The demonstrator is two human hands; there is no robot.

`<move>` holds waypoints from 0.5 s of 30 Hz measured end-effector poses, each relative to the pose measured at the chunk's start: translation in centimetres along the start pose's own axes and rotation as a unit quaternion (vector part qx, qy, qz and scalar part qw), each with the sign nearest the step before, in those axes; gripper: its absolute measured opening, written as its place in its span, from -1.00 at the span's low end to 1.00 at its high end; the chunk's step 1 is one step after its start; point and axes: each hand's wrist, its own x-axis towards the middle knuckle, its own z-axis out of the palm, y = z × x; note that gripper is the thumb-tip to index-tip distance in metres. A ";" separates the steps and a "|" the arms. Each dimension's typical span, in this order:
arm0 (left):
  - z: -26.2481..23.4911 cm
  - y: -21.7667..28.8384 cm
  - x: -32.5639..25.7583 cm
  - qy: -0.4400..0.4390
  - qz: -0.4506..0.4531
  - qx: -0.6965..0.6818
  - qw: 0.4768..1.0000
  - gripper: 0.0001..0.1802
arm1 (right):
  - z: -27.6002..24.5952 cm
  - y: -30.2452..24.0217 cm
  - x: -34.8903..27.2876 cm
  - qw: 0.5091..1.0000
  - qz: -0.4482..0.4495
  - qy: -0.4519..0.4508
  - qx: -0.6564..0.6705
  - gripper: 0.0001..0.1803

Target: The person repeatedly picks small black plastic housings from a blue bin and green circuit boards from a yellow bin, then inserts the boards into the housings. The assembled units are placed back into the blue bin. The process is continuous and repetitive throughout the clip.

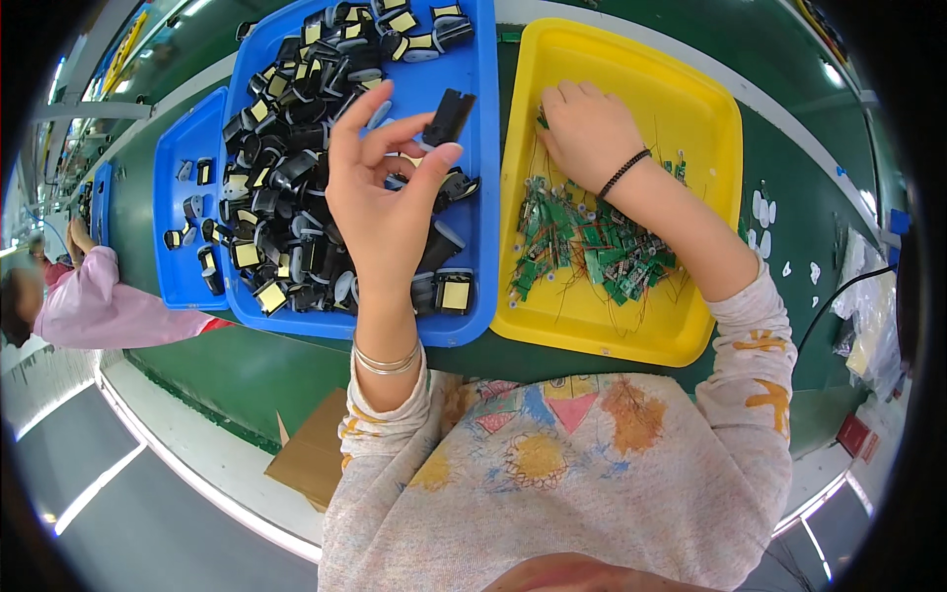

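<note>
My left hand (380, 192) is raised over the large blue tray (483, 247), pinching a black plastic housing (451, 116) between thumb and fingers. Many similar black housings with pale yellow pads and grey parts are heaped in that tray (291, 168). Inside the yellow tray (612, 340), my right hand (592, 133) is by the left wall with its fingers curled down. A bit of a small green circuit board (542, 119) peeks out at its fingertips, mostly hidden. Below this hand lies a pile of green circuit boards (592, 242) with thin wires.
A smaller blue tray (168, 247) with several black pieces adjoins on the left, near another person in a pink sleeve (109, 296). On the green table at right are white pieces (763, 212), clear plastic bags (863, 296) and a black cable (829, 294). A cardboard box (311, 449) stands below.
</note>
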 end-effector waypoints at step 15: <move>1.8 0.4 -1.6 -0.151 -0.122 -0.287 0.938 -0.55 | -6.3 -3.2 -5.5 0.491 0.059 -0.032 0.868 -0.85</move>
